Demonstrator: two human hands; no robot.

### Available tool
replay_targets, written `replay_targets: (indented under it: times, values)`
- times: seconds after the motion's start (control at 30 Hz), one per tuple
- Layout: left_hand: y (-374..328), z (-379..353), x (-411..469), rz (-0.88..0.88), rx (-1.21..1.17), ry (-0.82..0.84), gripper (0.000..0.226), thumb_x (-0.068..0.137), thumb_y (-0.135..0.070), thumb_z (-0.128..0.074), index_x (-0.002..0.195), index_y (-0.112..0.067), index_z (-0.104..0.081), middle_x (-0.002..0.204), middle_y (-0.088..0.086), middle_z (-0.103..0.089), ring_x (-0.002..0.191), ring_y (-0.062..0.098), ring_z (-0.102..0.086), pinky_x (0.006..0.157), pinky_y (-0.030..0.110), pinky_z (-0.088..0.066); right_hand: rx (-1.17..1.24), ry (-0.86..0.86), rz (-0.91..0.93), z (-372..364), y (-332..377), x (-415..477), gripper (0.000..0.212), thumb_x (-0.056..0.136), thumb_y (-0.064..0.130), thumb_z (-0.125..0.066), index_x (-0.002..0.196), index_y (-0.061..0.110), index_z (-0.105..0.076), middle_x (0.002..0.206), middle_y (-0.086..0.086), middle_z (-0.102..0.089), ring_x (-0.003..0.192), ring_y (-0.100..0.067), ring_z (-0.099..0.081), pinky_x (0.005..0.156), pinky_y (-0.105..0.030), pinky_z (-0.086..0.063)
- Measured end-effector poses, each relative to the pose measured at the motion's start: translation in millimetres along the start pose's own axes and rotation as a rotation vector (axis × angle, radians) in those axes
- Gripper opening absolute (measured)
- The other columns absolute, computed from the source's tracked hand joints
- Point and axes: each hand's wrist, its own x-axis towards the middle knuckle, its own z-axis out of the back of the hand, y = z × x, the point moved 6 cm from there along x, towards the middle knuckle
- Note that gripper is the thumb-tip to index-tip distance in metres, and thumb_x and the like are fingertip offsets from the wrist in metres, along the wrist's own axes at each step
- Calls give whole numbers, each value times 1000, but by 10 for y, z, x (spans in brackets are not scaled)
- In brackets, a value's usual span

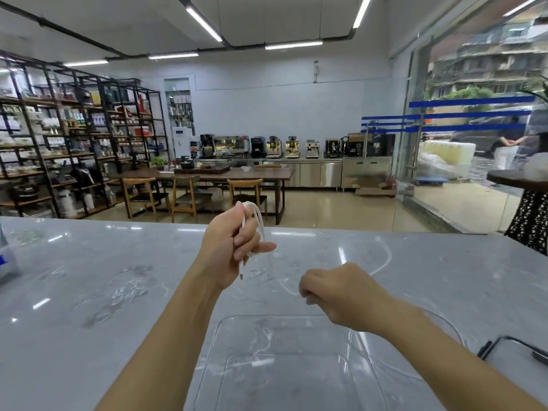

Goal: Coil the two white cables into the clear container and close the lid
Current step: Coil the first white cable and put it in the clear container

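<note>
My left hand (229,244) is raised above the marble counter, shut on a small coil of white cable (257,216); one plug end dangles below the fist. The same cable trails down to my right hand (338,292), which pinches it lower and to the right. More white cable (385,256) curves across the counter behind my right hand, and another stretch loops beside the container's right wall. The clear container (219,330) stands open in front of me, with nothing in it. I cannot see whether the loose stretches belong to one cable or two.
The lid with black clips (510,348) lies at the right edge of the counter (89,277). A plastic-wrapped item with blue print (6,262) sits at the far left. Behind the counter are tables, chairs, shelves and a person (530,209) at the right.
</note>
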Motion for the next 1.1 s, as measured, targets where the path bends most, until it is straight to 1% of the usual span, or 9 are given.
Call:
replay_targets:
  times: [0.07,0.2,0.3,0.47,0.6,0.7,0.8,0.93,1.1]
  values:
    - [108,-20,16,37,52,-14,38,101,-24,-23,73,-13,-46,41,-7,-35,32,6,-30,59,36,-58,136,-76,64,242,201,100,6,74,15,-62,71,15,-57,62,6,-65,43,-16,-57,37,-19,-39]
    - [341,-175,-61,142,178,44,37,100,-23,-29,72,-10,-50,52,1,-53,42,11,-50,43,23,-45,216,-250,55,545,257,234,19,82,23,-52,76,9,-63,66,0,-68,50,-19,-61,38,-26,-45]
    - [492,-327,-156,207,264,151,40,100,-17,-33,74,-5,-61,54,8,-63,42,16,-58,43,27,-51,199,-322,-29,585,127,230,22,81,23,-52,77,7,-66,64,-1,-65,52,-13,-53,44,-26,-42]
    - [635,-384,-222,282,132,261,26,95,-11,-33,78,-4,-51,31,0,-38,24,6,-21,32,14,-23,449,-319,-367,466,-279,112,17,76,31,-69,78,14,-67,65,9,-55,57,1,-48,51,-15,-33]
    - [695,-336,-251,360,-14,306,27,87,-21,-40,67,-9,-53,30,-4,-31,22,4,-20,34,15,-13,852,-182,-525,314,-370,29,18,84,16,-64,100,13,-70,68,16,-61,53,0,-50,52,-10,-36]
    - [764,-302,-273,411,-99,284,44,88,-39,-38,55,-12,-46,27,-6,-29,20,4,-23,33,17,-13,1148,4,-586,154,-301,-25,23,93,18,-49,91,13,-71,49,15,-59,38,-5,-36,40,-16,-29]
    - [773,-215,-222,367,-216,146,46,84,-38,-44,45,-14,-39,25,-6,-28,19,5,-23,32,17,-14,1339,57,-594,59,-216,-73,26,91,30,-47,85,21,-70,72,-4,-65,38,-9,-34,39,-18,-24]
    - [805,-149,-146,294,-175,-5,49,92,-32,-40,45,-16,-38,29,-5,-27,23,7,-22,33,18,-19,1233,-41,-673,-51,-231,-83,32,91,25,-50,94,-5,-61,63,-11,-50,36,-2,-33,37,-13,-26]
    - [755,-60,-133,340,403,56,45,99,-27,-32,76,-5,-63,56,6,-61,53,17,-58,71,36,-49,949,11,-762,-111,-353,-111,27,96,18,-43,75,13,-58,56,3,-44,42,-1,-37,47,-14,-31]
